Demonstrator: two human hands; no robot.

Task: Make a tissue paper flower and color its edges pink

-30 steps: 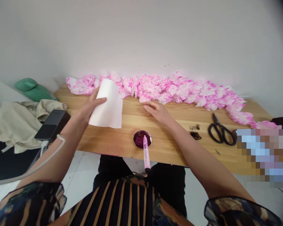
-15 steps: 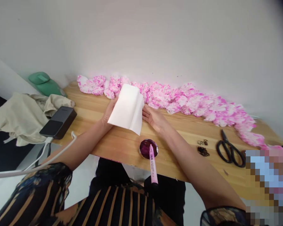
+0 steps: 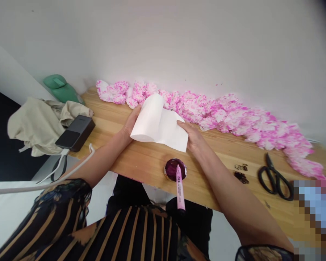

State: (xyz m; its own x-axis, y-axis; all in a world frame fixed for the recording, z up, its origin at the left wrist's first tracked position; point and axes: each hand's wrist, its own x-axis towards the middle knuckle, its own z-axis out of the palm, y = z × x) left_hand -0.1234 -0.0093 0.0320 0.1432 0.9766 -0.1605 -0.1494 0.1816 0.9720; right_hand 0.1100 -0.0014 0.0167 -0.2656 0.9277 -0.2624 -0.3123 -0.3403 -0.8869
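A white paper roll (image 3: 149, 119) is held above the wooden table by my left hand (image 3: 132, 121), which wraps its left side; some of those fingers are hidden behind it. Its loose sheet (image 3: 172, 128) stretches to the right, and my right hand (image 3: 193, 137) pinches that end with the thumb on top. Below the paper stands a small round dish (image 3: 170, 169) with dark purple liquid inside. A pink marker (image 3: 180, 192) rests on its rim, one end in the dish and the other out past the table's front edge.
Crumpled pink-and-white paper puffs (image 3: 195, 107) line the wall along the table (image 3: 152, 170). At right lie black scissors (image 3: 275, 177) and small dark elastic bands (image 3: 241, 177). On the left are a black power bank (image 3: 76, 133) with a white cable, a beige cloth (image 3: 38, 125) and a green object (image 3: 63, 88).
The loose sheet has been drawn out to the right from the roll. My right hand has moved from beside the roll to grip the sheet's end. The view has shifted slightly.
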